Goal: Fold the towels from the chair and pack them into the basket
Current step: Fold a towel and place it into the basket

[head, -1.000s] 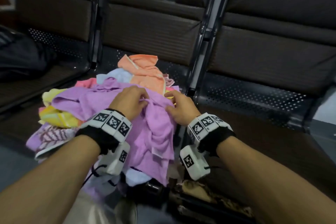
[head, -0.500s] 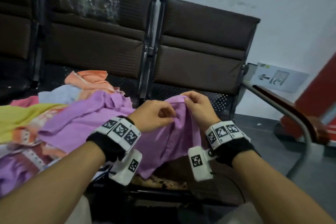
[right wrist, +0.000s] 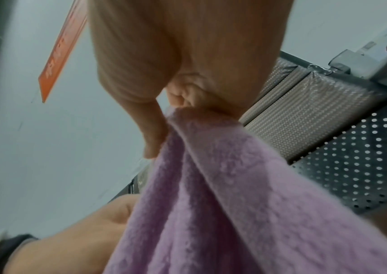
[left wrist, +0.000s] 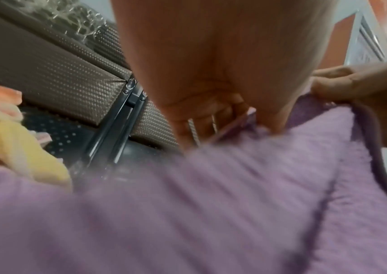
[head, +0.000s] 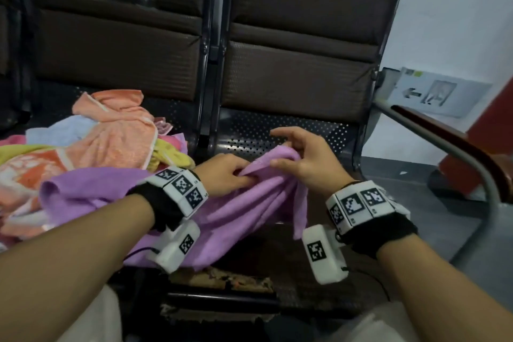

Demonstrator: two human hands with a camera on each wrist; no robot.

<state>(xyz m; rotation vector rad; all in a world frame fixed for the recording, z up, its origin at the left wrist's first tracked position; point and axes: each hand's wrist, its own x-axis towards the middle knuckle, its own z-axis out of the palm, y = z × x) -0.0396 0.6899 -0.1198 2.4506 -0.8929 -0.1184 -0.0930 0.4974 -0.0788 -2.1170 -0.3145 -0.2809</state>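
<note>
While pinched, purple towel [head: 244, 211] unpacked.

Wall sign [head: 433, 93] shows a left arrow; orange sign's [right wrist: 59, 53] lettering is illegible.

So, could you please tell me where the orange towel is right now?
In the head view the orange towel lies at the left, on top of the towel pile on the left chair seat, behind the purple towel that both hands hold.
</note>
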